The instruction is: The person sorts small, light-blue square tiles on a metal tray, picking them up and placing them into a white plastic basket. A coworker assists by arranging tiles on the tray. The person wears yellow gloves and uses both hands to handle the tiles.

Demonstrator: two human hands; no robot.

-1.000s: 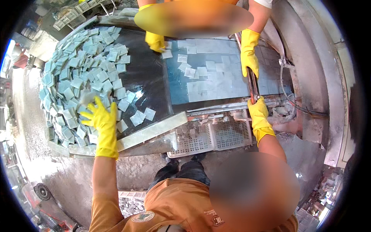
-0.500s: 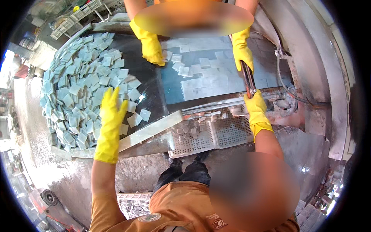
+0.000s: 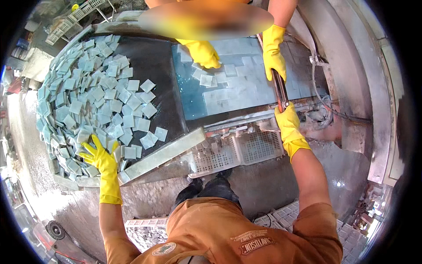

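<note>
A: At the near edge of the tile pile (image 3: pixel 83 99), your left hand (image 3: pixel 102 156) has its fingers spread wide. They are over the tiles there, but I can't tell if they press on any.

B: And what does your right hand (image 3: pixel 288 125) have?

A: You hold the near end of a long bar (image 3: pixel 279 91) in it, with your fingers closed round it. The other person (image 3: pixel 283 11) stands across from you, with a left hand (image 3: pixel 274 57) on the same bar, farther up.

B: Where is your bar, then?

A: It goes slantwise over the blue part (image 3: pixel 193 105), on the right of the table (image 3: pixel 160 83). Flat tiles (image 3: pixel 239 94) lie close together under it and on both sides. The tile pile is way over on the left, all heaped up, and a few tiles lie loose by its right side on the dark top.

B: I see a right hand (image 3: pixel 204 53) across from you too. It is near some loose tiles (image 3: pixel 206 80) on the blue part. I can't tell if it holds one.

A: Under the near edge, in front of you, two white baskets (image 3: pixel 213 162) sit side by side. A pale strip (image 3: pixel 162 154) runs along that edge, just right of your left hand.
</note>
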